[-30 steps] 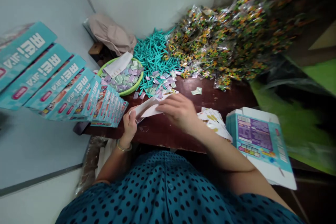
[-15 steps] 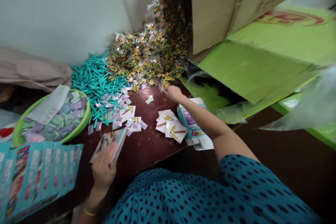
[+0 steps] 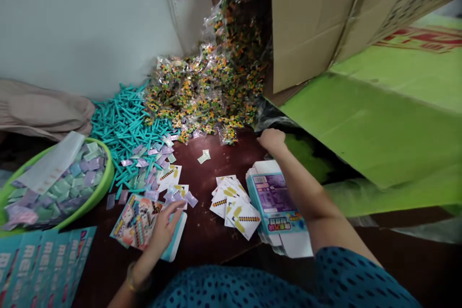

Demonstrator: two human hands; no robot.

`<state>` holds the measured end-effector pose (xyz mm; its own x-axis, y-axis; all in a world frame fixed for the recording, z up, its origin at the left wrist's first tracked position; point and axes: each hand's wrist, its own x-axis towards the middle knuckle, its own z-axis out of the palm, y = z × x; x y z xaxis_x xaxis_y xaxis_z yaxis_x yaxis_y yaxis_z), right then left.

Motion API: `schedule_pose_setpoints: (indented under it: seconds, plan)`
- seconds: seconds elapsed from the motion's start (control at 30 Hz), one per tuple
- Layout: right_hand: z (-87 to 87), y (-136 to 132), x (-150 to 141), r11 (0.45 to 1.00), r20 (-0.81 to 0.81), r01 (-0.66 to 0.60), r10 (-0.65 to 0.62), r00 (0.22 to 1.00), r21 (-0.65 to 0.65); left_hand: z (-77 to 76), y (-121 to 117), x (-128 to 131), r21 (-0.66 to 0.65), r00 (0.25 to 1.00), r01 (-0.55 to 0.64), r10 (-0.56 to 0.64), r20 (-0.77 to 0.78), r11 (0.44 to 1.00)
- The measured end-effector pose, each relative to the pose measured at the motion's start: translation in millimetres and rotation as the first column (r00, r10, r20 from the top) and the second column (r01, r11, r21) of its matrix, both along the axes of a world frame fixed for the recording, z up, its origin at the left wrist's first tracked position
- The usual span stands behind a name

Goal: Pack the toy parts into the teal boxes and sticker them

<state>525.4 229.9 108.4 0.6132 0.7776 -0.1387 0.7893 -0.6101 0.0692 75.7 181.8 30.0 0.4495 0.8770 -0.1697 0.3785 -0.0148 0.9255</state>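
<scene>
My left hand [image 3: 168, 227] lies across a flat picture box [image 3: 139, 221] on the table, fingers stretched and apart. Its fingertips are beside small purple packets [image 3: 190, 198] and printed cards [image 3: 170, 176]. My right hand [image 3: 273, 141] is closed near the far right of the table, between the bagged pieces and the green carton; whatever its fingers hold is hidden. Below my right forearm lies a flap-open teal and purple box [image 3: 276, 202]. Left of that box, a spread stack of cards [image 3: 236, 209] shows sword-like pictures.
Clear bags of orange and green pieces [image 3: 209, 86] pile against the wall. Teal sticks [image 3: 122, 130] heap beside them. A green basket [image 3: 108, 173] holds small packets, with teal boxes [image 3: 39, 264] lined up in front. Cardboard [image 3: 306, 24] and a green carton [image 3: 378, 130] crowd the right.
The box in my left hand has come down flat, and that hand has loosened and slid right over it. My right hand has moved right, away from the bagged pieces.
</scene>
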Motion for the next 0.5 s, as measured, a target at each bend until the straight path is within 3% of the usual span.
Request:
schedule_pose_setpoints:
  seconds: [0.07, 0.13, 0.17, 0.23, 0.3, 0.43, 0.5]
  plan:
    - [-2.6, -11, -59, 0.974, -0.112, -0.225, 0.222, 0.969, -0.013, 2.8, 10, 36, -0.222, 0.965, 0.048, 0.012, 0.262, 0.974]
    - [-4.1, -28, -124, 0.847, -0.297, -0.528, 0.518, 0.802, 0.052, 1.3, 17, 66, -0.385, 0.864, 0.099, 0.113, 0.492, 0.918]
    - [-4.7, -33, -150, 0.774, -0.38, -0.627, 0.608, 0.697, 0.089, 0.1, 21, 78, -0.454, 0.812, 0.096, 0.194, 0.551, 0.886]
    - [-6.3, -31, -181, 0.733, -0.469, -0.669, 0.638, 0.611, 0.126, -1.6, 30, 89, -0.584, 0.72, 0.024, 0.391, 0.573, 0.811]
    - [-10.0, -9, -175, 0.797, -0.46, -0.594, 0.57, 0.681, 0.109, -1.7, 40, 87, -0.671, 0.646, -0.052, 0.537, 0.542, 0.74]
    - [-24.3, 55, -103, 0.96, -0.286, -0.24, 0.273, 0.918, 0.146, 0.4, 50, 49, -0.738, 0.606, -0.106, 0.632, 0.484, 0.666]
    - [-29.7, 76, -73, 0.97, -0.27, -0.145, 0.195, 0.943, 0.193, 0.9, 47, 26, -0.776, 0.598, -0.091, 0.657, 0.459, 0.625]
